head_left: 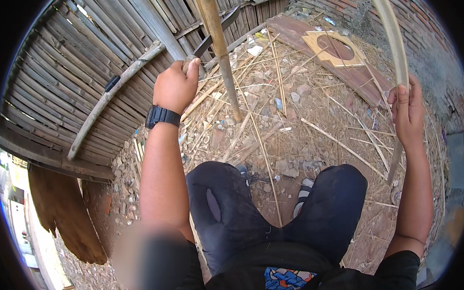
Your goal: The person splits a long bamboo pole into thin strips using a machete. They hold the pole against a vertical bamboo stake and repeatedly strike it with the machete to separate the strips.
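My left hand, wearing a black watch, is closed around the handle of a long dark-bladed machete. Its blade slants up to the right, and an upright bamboo post covers the middle of it. Whether blade and post touch, I cannot tell. The post's lower end meets the littered ground, and its top looks split or hollow. On the right, my right hand grips a long, pale bamboo strip. That strip rises past the top edge of the picture, and its lower end shows beside my forearm.
A bamboo-slat wall with a crosswise pole curves along the left. At the back right lies a brown board bearing a yellow frame, near a brick wall. Bamboo slivers, straw and stones litter the ground before my knees.
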`<state>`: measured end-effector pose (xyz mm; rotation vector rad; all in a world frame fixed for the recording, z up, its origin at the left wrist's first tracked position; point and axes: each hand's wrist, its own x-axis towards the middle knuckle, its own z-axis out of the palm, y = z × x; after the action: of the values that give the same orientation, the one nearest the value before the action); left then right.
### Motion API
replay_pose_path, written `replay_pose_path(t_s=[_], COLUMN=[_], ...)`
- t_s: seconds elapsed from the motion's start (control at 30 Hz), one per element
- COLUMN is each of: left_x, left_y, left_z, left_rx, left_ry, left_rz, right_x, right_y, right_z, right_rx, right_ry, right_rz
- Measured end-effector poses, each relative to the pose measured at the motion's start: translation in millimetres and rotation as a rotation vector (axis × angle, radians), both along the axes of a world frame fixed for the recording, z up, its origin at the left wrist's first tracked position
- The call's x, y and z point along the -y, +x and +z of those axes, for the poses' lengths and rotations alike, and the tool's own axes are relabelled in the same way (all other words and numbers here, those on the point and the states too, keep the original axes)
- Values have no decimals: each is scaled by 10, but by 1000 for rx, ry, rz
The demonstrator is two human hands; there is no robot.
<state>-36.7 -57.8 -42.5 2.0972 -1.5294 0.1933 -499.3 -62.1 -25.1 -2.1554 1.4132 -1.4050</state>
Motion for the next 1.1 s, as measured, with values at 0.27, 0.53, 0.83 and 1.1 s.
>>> replay_pose_path(t_s=[0.27, 0.53, 0.83, 1.1], left_x=[61, 61, 59, 23], left_y=[26, 42, 35, 124], left_z=[1, 4, -27, -18], left_rx=[9, 18, -9, 32], left_ry=[-22, -20, -40, -10], left_rz=[-1, -9, -25, 7], right_x=[-30, -83, -8, 55], right_y=[-211, -125, -367, -278], right_z=[-585, 314, -665, 122], right_rx=[-633, 48, -559, 59], right_ry=[305, 52, 268, 132], right_rz=[49, 29, 44, 27])
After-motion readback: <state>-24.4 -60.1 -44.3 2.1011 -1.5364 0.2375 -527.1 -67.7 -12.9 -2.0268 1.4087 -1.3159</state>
